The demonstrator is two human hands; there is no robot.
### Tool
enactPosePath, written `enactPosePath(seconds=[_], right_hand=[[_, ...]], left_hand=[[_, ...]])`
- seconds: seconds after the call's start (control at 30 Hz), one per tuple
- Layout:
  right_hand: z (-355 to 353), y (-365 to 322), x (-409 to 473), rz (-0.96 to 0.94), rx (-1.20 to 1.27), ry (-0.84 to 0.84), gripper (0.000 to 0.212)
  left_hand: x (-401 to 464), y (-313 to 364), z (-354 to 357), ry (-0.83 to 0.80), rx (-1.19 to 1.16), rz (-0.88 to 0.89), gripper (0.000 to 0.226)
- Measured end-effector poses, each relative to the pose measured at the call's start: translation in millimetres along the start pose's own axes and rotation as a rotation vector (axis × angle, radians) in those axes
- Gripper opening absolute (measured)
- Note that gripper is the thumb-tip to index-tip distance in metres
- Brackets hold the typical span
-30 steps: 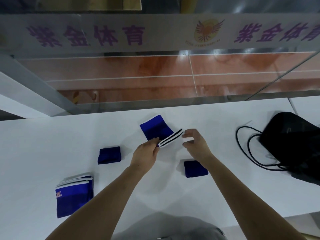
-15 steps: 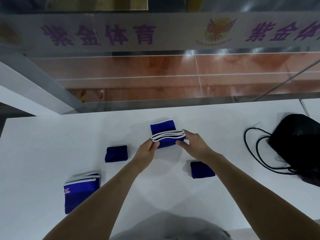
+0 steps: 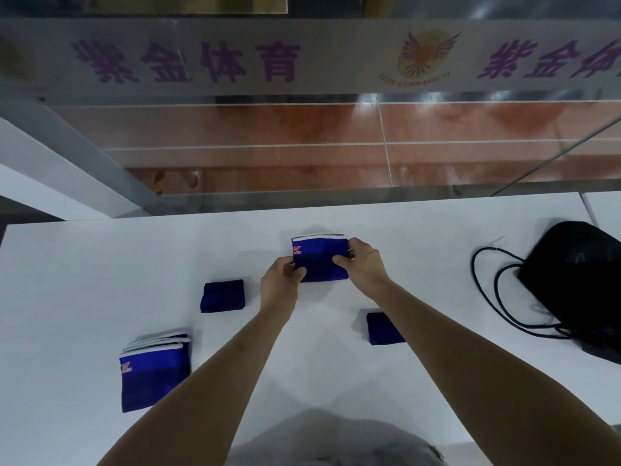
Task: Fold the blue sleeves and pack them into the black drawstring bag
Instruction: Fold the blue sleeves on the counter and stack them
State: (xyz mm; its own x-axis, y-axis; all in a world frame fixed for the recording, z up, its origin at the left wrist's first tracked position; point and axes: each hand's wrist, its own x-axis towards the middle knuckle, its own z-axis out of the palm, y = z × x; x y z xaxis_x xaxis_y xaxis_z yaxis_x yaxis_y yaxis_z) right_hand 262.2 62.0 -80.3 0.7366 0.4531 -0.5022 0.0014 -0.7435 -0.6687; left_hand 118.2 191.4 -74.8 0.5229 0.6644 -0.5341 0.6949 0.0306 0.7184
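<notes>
Under my grip spreads the white table (image 3: 84,264), and past its far edge, beyond my hands, stands a glass partition (image 3: 302,139) with a frosted band of purple characters and a winged logo. Off to the right of my right hand, well apart, lies the black drawstring bag (image 3: 578,280) at the table's right side, its black cords (image 3: 487,290) looped on the tabletop between the bag and me. Nearer to me and to the left of my left arm sits a stack of unfolded sleeves (image 3: 154,371), blue with white edges and a red logo. Just left of my left hand lies one folded sleeve (image 3: 222,295); another folded sleeve (image 3: 383,327) lies under my right forearm, partly hidden by it. Nothing lies between my hands and the bag but the cords.

The blue sleeve (image 3: 321,257) I am working on sits between my two hands, its white edge away from me. My left hand (image 3: 280,280) pinches its near left corner; my right hand (image 3: 361,264) grips its right side, thumb on top.
</notes>
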Motion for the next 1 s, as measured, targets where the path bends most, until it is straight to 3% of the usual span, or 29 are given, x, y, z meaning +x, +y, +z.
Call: enactPosePath(seconds=[0.17, 0.3, 0.37, 0.47, 0.57, 0.7, 1.0], right_hand=[[9.0, -1.2, -5.1, 0.021, -0.029, 0.097, 0.037], [16.2, 0.3, -17.3, -0.194, -0.4, 0.296, 0.058], [14.4, 0.4, -20.7, -0.318, -0.553, 0.353, 0.058], [12.2, 5.9, -22.3, -0.503, -0.629, 0.299, 0.046], [11.1, 9.7, -21.0, -0.533, -0.685, 0.194, 0.047], [12.2, 13.2, -15.7, -0.476, -0.766, 0.071, 0.058], [14.8, 32.0, -10.9, -0.462, -0.841, -0.005, 0.059]], left_hand=[[1.6, 1.0, 3.2, 0.038, 0.163, 0.003, 0.033], [-2.7, 2.5, 4.8, 0.132, 0.537, 0.276, 0.04], [-1.5, 2.3, 4.6, 0.147, 0.73, 0.422, 0.042], [6.4, 1.1, 2.5, 0.125, 0.856, 0.604, 0.042], [15.6, 0.0, 5.6, 0.038, 0.929, 0.719, 0.048], [22.7, -6.1, 18.8, -0.101, 1.038, 0.623, 0.062], [25.2, -16.7, 25.2, -0.088, 1.097, 0.649, 0.068]])
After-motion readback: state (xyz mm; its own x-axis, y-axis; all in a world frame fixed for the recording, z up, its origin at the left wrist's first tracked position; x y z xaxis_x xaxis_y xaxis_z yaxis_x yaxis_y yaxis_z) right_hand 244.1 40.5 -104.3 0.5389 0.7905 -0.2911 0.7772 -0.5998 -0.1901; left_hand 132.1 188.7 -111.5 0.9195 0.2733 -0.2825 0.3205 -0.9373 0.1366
